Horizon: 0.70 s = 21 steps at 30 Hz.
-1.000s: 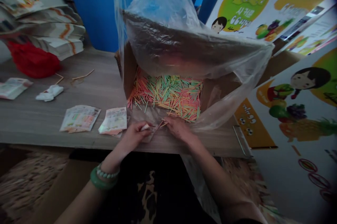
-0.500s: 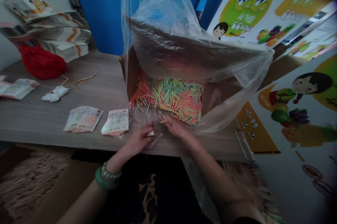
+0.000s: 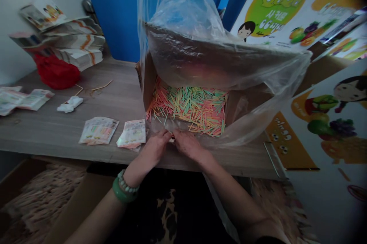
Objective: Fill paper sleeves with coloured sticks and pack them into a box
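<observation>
My left hand [image 3: 156, 146] and my right hand [image 3: 187, 144] meet at the front of an open cardboard box. Their fingers are closed around a small packet [image 3: 172, 139], of which only a sliver shows between them. Whatever lies inside the packet is hidden. Just beyond my fingers, thin pink, green and yellow sticks [image 3: 189, 102] cover the bottom of the box. Clear plastic sheeting [image 3: 197, 60] lines this box and hangs over its walls. Left of my left hand lie a short stack of printed packets [image 3: 132, 133] and a second stack of packets [image 3: 99, 130].
A red cloth bag [image 3: 57, 72] and bundled flat cartons [image 3: 83, 51] sit at the back left of the table [image 3: 114, 83]. Crumpled white tissue [image 3: 70, 104] and more packets [image 3: 34, 99] lie nearer. Printed cartons [image 3: 266, 11] stand at the right.
My right hand, which held a few sticks, has moved left to meet my left hand. The sticks are now out of sight. The view has shifted slightly.
</observation>
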Motion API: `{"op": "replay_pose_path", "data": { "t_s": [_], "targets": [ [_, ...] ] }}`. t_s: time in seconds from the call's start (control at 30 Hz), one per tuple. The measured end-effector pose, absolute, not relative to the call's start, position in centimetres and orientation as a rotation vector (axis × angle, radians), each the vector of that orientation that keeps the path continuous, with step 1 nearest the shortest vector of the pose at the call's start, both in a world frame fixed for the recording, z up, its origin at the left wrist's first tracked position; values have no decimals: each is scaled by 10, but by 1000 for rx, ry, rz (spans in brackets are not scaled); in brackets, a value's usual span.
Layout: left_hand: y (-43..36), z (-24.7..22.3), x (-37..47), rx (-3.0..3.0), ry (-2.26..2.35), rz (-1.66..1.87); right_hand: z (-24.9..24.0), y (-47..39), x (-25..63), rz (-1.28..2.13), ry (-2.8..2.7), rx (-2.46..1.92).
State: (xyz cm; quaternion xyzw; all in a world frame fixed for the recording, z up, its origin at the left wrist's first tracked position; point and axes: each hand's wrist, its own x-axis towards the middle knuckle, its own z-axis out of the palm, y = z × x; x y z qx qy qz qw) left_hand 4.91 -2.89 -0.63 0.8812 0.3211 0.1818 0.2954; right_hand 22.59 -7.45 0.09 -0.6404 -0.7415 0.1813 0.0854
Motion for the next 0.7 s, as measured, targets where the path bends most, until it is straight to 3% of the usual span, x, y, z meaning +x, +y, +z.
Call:
{"op": "replay_pose_path", "data": {
  "t_s": [0.3,0.47,0.7],
  "targets": [
    [-29,-2,43,2127,807,645,-2,-70,239,544,-2236,-1711],
    [-23,-3,36,1685,1052,809,-13,-61,262,623,-1881,-1808],
    [-30,-8,62,831,861,795,-21,-58,226,1218,-1225,-1296]
  ]
}}
